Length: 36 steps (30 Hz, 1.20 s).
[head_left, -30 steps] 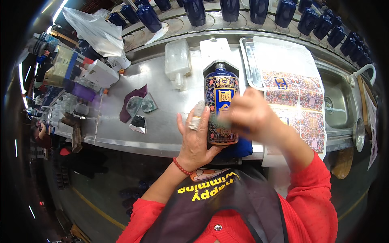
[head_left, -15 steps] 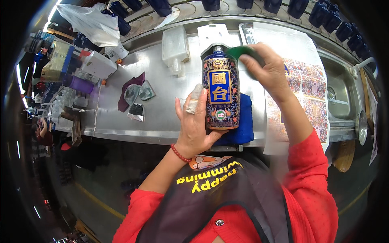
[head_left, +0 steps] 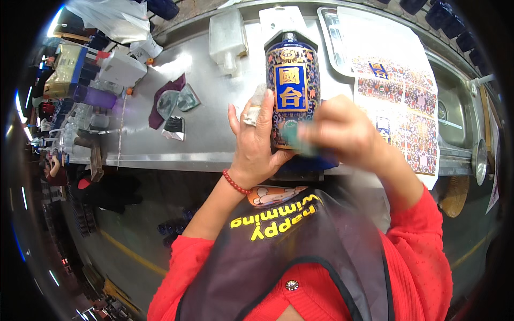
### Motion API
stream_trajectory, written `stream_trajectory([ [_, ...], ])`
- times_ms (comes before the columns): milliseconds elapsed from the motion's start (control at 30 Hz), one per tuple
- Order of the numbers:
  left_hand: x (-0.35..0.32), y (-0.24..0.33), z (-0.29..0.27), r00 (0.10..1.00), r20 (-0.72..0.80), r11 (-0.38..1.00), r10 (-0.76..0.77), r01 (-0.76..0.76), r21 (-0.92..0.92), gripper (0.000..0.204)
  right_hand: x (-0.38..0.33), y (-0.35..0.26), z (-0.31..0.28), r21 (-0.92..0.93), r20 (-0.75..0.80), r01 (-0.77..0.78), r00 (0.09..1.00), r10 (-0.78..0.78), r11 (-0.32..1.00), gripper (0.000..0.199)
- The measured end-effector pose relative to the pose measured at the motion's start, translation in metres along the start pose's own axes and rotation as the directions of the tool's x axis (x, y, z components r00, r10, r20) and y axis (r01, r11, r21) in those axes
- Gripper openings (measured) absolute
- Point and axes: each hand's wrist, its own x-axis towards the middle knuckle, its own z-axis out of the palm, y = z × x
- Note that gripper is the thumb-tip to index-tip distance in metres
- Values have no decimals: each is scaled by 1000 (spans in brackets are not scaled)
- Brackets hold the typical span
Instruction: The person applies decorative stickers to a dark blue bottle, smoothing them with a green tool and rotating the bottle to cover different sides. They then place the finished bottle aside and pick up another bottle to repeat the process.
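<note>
A dark blue bottle [head_left: 290,88] covered in a floral, gold-trimmed label lies on the metal bench, its neck pointing away from me. My left hand [head_left: 251,142] steadies its lower left side, thumb at the base, with a whitish wrap round one finger. In my right hand [head_left: 345,134] is a flat green piece like a scraper [head_left: 301,138], smeared by motion, over the lower part of the label. Whether it presses on the surface I cannot tell. Blue cloth [head_left: 316,163] shows beneath the bottle's base.
Printed label sheets [head_left: 399,107] lie to the right, beside a sink [head_left: 450,107]. A metal tray [head_left: 333,43] sits behind them. At the back left are a clear bottle-shaped container [head_left: 227,40] and purple and green scraps [head_left: 174,101]. A white box [head_left: 120,64] stands farther left.
My right hand has swept the green scraper down from beside the bottle's neck to its lower label. My left hand stays on the bottle. The head view has shifted slightly.
</note>
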Motion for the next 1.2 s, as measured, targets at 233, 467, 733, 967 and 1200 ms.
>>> stream_trajectory([
  [233,-1,1,-1,1000,0,1000,4,-4,15,117,-18,14,-2,-73,-370,-522,805,463,850,21],
  [467,9,13,-12,998,-58,991,29,-21,132,114,41,26,-19,108,173,-304,943,283,947,16],
  [733,5,17,-5,991,-136,997,-9,19,70,103,85,66,-8,-25,360,-440,834,419,898,18],
  [967,-2,8,-2,996,-92,998,-15,20,54,103,82,45,-16,66,219,-288,938,268,955,16],
  [1200,0,12,-6,995,-74,997,-61,58,-43,107,45,53,-2,116,-72,-357,928,366,927,23],
])
